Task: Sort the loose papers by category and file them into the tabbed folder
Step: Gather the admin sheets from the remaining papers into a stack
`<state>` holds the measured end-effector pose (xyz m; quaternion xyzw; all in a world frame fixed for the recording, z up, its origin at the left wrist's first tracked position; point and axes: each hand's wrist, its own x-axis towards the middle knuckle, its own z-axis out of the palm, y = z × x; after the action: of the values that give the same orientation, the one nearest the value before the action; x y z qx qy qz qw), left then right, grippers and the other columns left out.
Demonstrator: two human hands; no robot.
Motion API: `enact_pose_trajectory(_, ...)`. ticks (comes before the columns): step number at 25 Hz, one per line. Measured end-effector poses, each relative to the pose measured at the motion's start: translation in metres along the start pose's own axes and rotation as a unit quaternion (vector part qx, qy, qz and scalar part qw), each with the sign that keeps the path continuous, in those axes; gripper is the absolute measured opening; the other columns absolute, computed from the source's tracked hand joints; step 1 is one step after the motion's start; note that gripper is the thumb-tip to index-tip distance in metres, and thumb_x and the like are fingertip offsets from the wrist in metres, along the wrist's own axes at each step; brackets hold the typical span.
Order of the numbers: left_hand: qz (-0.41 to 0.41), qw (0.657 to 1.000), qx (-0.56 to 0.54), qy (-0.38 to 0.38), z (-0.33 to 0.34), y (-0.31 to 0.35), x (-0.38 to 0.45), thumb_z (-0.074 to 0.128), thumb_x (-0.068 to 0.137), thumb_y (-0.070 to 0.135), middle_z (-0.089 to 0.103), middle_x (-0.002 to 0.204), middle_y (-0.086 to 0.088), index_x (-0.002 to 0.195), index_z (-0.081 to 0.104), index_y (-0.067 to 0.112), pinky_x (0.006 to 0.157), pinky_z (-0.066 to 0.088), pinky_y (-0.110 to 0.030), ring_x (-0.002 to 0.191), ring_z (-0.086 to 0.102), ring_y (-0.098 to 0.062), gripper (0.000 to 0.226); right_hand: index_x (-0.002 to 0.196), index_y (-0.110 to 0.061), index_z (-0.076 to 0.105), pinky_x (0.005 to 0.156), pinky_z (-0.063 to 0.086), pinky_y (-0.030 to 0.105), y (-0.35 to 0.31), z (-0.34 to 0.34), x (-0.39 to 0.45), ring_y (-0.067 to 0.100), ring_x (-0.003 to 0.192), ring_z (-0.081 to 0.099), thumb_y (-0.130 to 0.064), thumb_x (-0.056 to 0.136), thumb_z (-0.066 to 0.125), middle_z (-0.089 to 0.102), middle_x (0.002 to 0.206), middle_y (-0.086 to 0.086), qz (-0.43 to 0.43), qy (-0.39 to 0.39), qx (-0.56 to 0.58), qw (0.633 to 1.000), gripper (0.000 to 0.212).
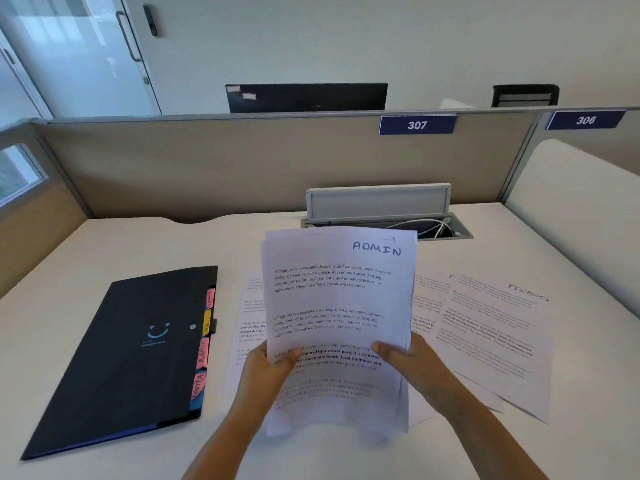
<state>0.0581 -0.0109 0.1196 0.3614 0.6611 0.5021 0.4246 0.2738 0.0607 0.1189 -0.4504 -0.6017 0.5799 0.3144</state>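
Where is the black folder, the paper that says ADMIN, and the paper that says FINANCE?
black tabbed folder [131,358], head view, middle of its closed front cover.
ADMIN paper [332,299], head view, printed text on the top sheet of the held stack.
FINANCE paper [498,337], head view, middle of the sheet lying on the desk.

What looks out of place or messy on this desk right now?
Nothing damaged or spilled. The finance sheets lie fanned and askew on the desk, not squared. The cable hatch behind stands open, with white cables showing.
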Motion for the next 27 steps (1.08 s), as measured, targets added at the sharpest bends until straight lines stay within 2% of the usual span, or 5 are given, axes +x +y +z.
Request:
enact_pose_trajectory(8, 0.075, 0.997, 0.005, 0.033, -0.001, 0.03, -0.001, 0.065, 0.08, 0.003, 0.065, 0.091, -0.003, 0.089, 0.06, 0.019, 0.082, 0.051, -0.041, 0.09, 0.057, -0.026, 0.02, 0.095, -0.033, 0.056, 0.081, 0.056, 0.031, -0.031, 0.002, -0.01, 0.015, 0.097, 0.061, -0.028, 0.074, 0.068, 0.065, 0.098, -0.008, -0.086, 0.029, -0.01, 0.996, 0.025)
enact_pose_trajectory(11, 0.109, 0.994, -0.021, 0.004, -0.012, 0.035, 0.001, 0.07, 0.074, 0.003, 0.071, 0.081, 0.011, 0.084, 0.063, 0.025, 0.074, 0.053, -0.033, 0.087, 0.063, -0.017, 0.025, 0.099, -0.028, 0.057, 0.081, 0.057, 0.041, -0.034, -0.001, -0.012, 0.02, 0.1, 0.063, -0.027, 0.064, 0.067, 0.067, 0.103, 0.003, -0.088, 0.005, 0.003, 0.996, 0.036)
enact_pose_trajectory(16, 0.107, 0.991, -0.038, -0.07, -0.015, 0.036, -0.001, 0.077, 0.057, 0.029, 0.073, 0.093, 0.013, 0.096, 0.064, 0.027, 0.066, 0.058, -0.024, 0.091, 0.067, -0.014, 0.041, 0.101, -0.03, 0.056, 0.083, 0.056, 0.04, -0.03, -0.003, -0.01, 0.018, 0.101, 0.062, -0.025, 0.063, 0.069, 0.067, 0.101, -0.001, -0.075, -0.021, 0.011, 0.997, 0.041)
enact_pose_trajectory(22, 0.134, 0.986, -0.094, -0.024, -0.001, 0.045, -0.007, 0.068, 0.073, 0.012, 0.073, 0.086, 0.003, 0.092, 0.064, 0.02, 0.066, 0.058, -0.026, 0.082, 0.07, -0.014, 0.021, 0.09, -0.03, 0.061, 0.06, 0.057, 0.024, -0.039, -0.004, -0.009, 0.011, 0.077, 0.069, -0.029, 0.066, 0.063, 0.072, 0.081, -0.015, -0.12, 0.056, 0.035, 0.991, 0.024)
enact_pose_trajectory(27, 0.135, 0.988, -0.071, -0.003, 0.006, 0.036, -0.006, 0.067, 0.08, 0.009, 0.067, 0.092, 0.002, 0.094, 0.06, 0.025, 0.072, 0.054, -0.032, 0.09, 0.063, -0.018, 0.023, 0.107, -0.028, 0.052, 0.061, 0.055, 0.022, -0.039, 0.0, -0.011, 0.008, 0.085, 0.067, -0.034, 0.063, 0.069, 0.069, 0.089, -0.009, -0.147, 0.034, 0.073, 0.986, 0.047)
